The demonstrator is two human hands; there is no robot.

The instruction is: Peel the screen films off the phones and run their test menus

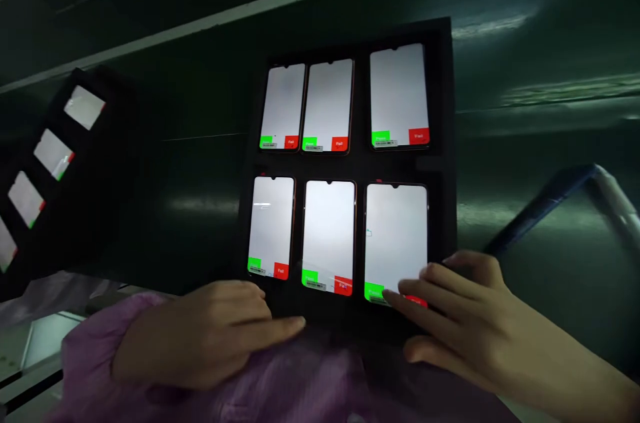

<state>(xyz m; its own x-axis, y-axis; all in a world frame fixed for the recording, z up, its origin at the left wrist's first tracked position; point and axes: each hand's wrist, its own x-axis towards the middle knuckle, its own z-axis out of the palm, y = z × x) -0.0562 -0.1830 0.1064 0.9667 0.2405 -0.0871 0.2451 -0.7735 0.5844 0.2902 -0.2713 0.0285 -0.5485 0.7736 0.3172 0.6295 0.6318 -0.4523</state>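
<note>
A black tray (pixel 327 167) holds several smartphones in two rows, their screens lit plain white with a green box and a red "Fail" box along the bottom. The index fingertip of my right hand (pixel 465 316) is at the green box of the near right phone (pixel 397 230); its other fingers are apart and partly cover that phone's red box. My left hand (pixel 210 330) lies at the tray's near edge, one digit stretched out below the near middle phone (pixel 329 230), the others curled. It holds nothing that shows. The near left phone (pixel 271 223) lies just beyond it.
At the far left, a second dark tray (pixel 30 163) carries several lit phones. Both trays rest on a glossy dark green surface (pixel 200 203). A dark blue and pale, bent strap-like object (pixel 550 203) stands to the right. A pale strip (pixel 280 0) crosses behind.
</note>
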